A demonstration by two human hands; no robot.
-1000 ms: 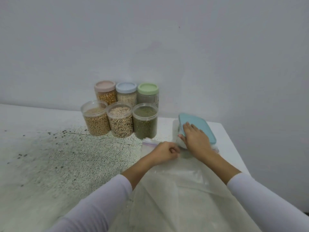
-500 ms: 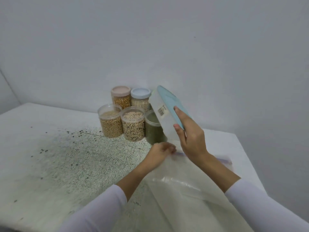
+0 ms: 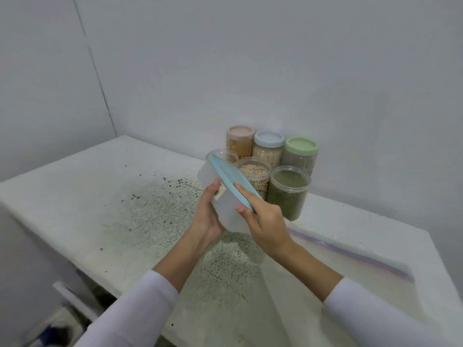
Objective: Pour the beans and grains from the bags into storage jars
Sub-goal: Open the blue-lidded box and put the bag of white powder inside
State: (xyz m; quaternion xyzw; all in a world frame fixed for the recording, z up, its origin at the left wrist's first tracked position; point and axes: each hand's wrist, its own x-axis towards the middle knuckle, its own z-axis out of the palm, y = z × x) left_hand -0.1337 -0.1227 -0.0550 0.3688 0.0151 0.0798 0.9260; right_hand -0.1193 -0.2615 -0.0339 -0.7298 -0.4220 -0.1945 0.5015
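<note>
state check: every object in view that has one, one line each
rectangular container: held tilted off the table, blue lid on
left hand: grips container's underside
right hand: grips container's lid side
pink-lid jar: closed
blue-lid jar: closed
green-lid jar: closed
green-bean jar: no lid, near full
pale-bean jar: no lid, full
zip bag: flat on table

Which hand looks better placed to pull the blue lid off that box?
Probably the right hand: its fingers already lie on the blue lid and pinch its edge. The left hand cups the clear box from below, so it suits steadying.
</note>
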